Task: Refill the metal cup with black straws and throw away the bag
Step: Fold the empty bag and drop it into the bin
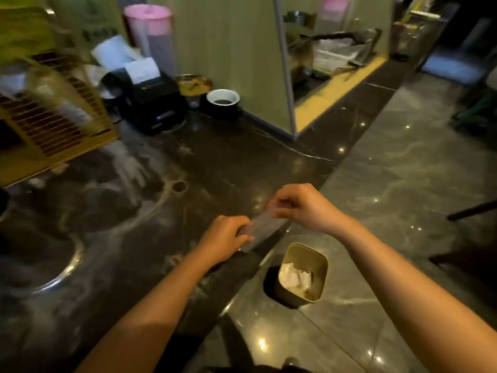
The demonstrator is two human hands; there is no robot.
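Both my hands hold a long, narrow clear plastic bag [262,227] over the front edge of the dark marble counter [161,184]. My left hand [224,238] pinches its lower end, and my right hand [301,207] pinches its upper end. The bag looks empty and flattened, stretched between the two hands. Below them on the floor stands a small olive-coloured bin [320,262] with crumpled white paper inside. A metal cup with black straws is not clearly visible; blur hides detail on the counter.
A black receipt printer [150,103] sits at the back of the counter, with a white-rimmed dark pot [223,99] and a brass bowl [193,84] beside it. A yellow slatted rack [48,122] stands at the left. Pink-lidded jugs [153,33] stand behind. Glossy grey floor tiles [403,170] spread to the right.
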